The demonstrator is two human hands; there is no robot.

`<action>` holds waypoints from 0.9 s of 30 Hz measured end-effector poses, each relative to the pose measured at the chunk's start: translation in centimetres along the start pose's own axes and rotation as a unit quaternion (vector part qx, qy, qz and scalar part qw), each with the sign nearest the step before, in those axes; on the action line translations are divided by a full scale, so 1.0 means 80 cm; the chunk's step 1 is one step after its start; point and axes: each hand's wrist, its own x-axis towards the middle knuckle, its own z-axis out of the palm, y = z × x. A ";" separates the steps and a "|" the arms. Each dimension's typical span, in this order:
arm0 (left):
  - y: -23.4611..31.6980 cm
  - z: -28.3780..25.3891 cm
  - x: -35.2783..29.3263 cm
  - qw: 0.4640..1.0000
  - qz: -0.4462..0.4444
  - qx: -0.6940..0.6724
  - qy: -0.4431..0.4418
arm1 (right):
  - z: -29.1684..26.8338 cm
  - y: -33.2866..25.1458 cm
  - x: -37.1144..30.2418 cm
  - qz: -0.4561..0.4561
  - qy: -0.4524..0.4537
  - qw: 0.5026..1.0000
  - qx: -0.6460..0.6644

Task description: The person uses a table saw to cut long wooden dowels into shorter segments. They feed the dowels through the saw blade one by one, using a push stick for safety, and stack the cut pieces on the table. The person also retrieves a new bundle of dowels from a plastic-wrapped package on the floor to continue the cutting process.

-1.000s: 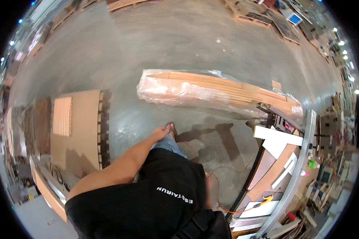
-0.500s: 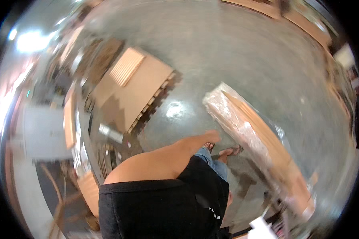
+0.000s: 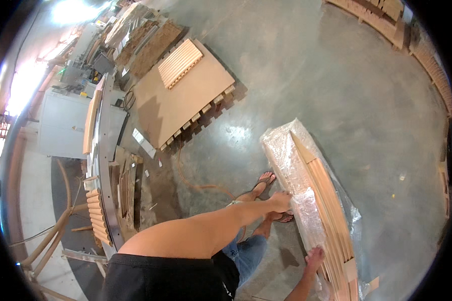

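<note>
A long bundle of brown wooden strips [image 3: 322, 183] lies slantwise at the right, partly covered by clear plastic wrap [image 3: 302, 200]. My left hand [image 3: 281, 201] reaches across to the bundle's near side edge, fingers closed at the film there. Lower down the same side, my right hand [image 3: 315, 257] rests on the bundle where the film meets bare wood, its fingers curled in at the film's edge. Loose film hangs along the bundle's far side too. Exactly how much film each hand grips is too small to make out.
A pallet topped with a brown board [image 3: 186, 95] carries a small stack of ribbed wooden pieces [image 3: 181, 64]. At the left runs a metal machine bed [image 3: 108, 165] with wooden strips [image 3: 99, 215] on it. A hose [image 3: 196, 185] crosses the floor near my sandalled feet. More pallets [image 3: 369, 22] stand far right.
My left hand has come to the bundle's side edge. The right hand now shows on the bundle lower down. The view has shifted and sharpened.
</note>
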 end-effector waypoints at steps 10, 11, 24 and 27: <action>-0.027 -0.018 0.295 0.957 0.165 0.236 -0.037 | 0.149 -0.059 0.350 -0.342 0.011 0.841 -0.419; -0.039 -0.010 0.306 0.951 0.169 0.257 -0.023 | 0.164 -0.056 0.369 -0.340 0.020 0.834 -0.434; -0.146 0.039 0.247 0.946 0.219 0.197 0.136 | 0.231 -0.060 0.354 -0.272 -0.008 0.751 -0.602; -0.167 0.037 0.230 0.953 0.191 0.219 0.089 | 0.227 -0.083 0.369 -0.231 -0.061 0.742 -0.627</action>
